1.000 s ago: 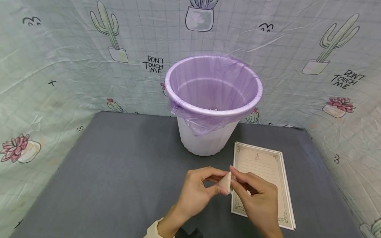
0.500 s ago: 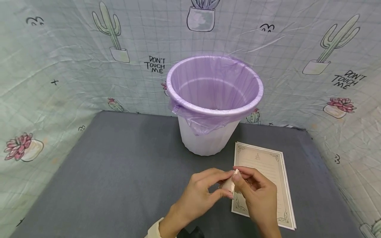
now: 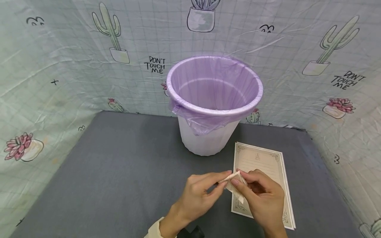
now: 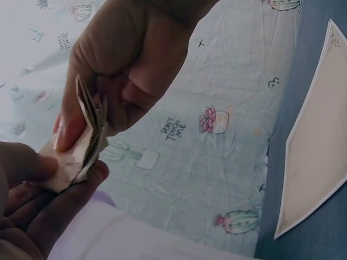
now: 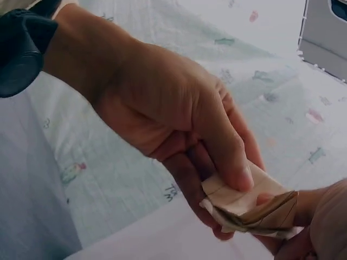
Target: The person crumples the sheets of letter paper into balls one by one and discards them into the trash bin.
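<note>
A small piece of cream paper [image 3: 239, 195], folded into several layers, is held between both hands above the table. My left hand [image 3: 197, 196] pinches its left end between thumb and fingers. The right hand [image 3: 268, 201] grips the other side, its thumb lying across the near face. In the left wrist view the folded paper [image 4: 73, 162] shows stacked edges and creases. From the right wrist, the paper [image 5: 230, 197] shows layers spread slightly apart at one edge. Underneath the right hand lies a stack of cream letter sheets [image 3: 259, 158] with ornate borders and ruled lines, partly covered by that hand.
A white bin [image 3: 205, 142] with a purple liner bag [image 3: 214, 87] stands behind the hands at the back of the dark grey table [image 3: 125, 172]. Cactus-printed cloth [image 3: 134, 33] hangs around the back and sides.
The paper has turned in the fingers, from a small pointed triangle to a flap hanging down with a folded edge on top. The right hand has shifted slightly right.
</note>
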### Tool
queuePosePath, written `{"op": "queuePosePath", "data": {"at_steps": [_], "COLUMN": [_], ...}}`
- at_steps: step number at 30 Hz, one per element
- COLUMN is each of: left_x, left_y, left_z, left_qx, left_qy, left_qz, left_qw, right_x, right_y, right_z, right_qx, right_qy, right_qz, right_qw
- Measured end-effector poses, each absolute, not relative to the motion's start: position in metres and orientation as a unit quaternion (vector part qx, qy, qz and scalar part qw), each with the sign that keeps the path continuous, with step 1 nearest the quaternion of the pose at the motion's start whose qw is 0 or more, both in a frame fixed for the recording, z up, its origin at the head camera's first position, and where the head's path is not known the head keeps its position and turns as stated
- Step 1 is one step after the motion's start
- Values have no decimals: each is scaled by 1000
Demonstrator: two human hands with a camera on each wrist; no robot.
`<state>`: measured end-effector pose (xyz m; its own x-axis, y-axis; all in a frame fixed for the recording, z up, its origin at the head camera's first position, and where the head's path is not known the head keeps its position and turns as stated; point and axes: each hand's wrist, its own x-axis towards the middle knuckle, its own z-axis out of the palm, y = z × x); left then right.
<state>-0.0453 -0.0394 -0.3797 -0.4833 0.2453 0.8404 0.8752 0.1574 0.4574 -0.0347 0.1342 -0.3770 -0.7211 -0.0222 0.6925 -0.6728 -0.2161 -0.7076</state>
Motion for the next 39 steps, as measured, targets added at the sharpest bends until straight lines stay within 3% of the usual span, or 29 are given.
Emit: {"op": "queuePosePath", "data": {"at_steps": [8,15,22,25,30,36,39], "left_x": [-44,-47,-51,-48,-48,-47,-46], "left_y": [-35,-39,-49,-51,-49,-43,-42], "left_z": [-377,-378,-376,-374,-373,-378,-379], "left_qx": [-413,-419,-496,-502,-464,-415,-409], "left_qy": [-632,-628,-690,-703,-706,-669,-655], "left_qz": [-569,-582,-389,-363,-432,-559,-579], "left_qw": [326,302,355,348,316,261,260], "right_x": [-44,-43,-38,-38,-39,-40,-39], "right_y": [125,120,127,131,144,147,148], "right_z": [-363,-357,-357,-359,-363,-366,-367], "right_qx": [444,493,446,429,399,393,375], "right_qy": [-469,-474,-537,-553,-611,-595,-603], "right_qz": [712,656,669,679,660,675,680], "right_qw": [274,318,256,225,180,189,184]}}
